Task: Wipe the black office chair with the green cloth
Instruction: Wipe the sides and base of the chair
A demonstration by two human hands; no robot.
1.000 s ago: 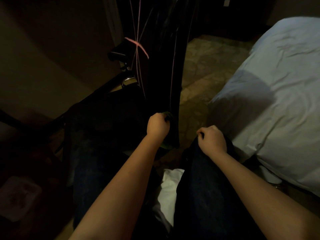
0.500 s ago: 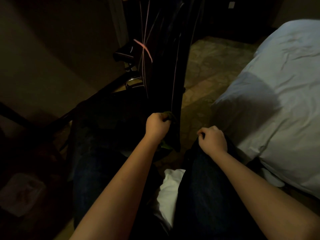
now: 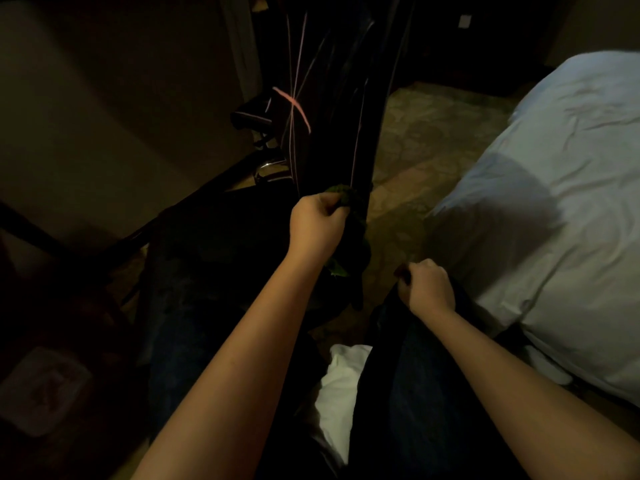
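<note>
Dim room, green cloth (image 3: 342, 195) between left fingers (image 3: 331, 210)

Black chair (image 3: 330, 143) with thin pink lines, dark green cloth (image 3: 342, 195), pale blue bedsheet (image 3: 554, 202), mottled brownish floor (image 3: 419, 133).

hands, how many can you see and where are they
2. The left hand grips the green cloth against the black office chair; the right hand lies curled on the dark trouser leg, near the bed.
</note>
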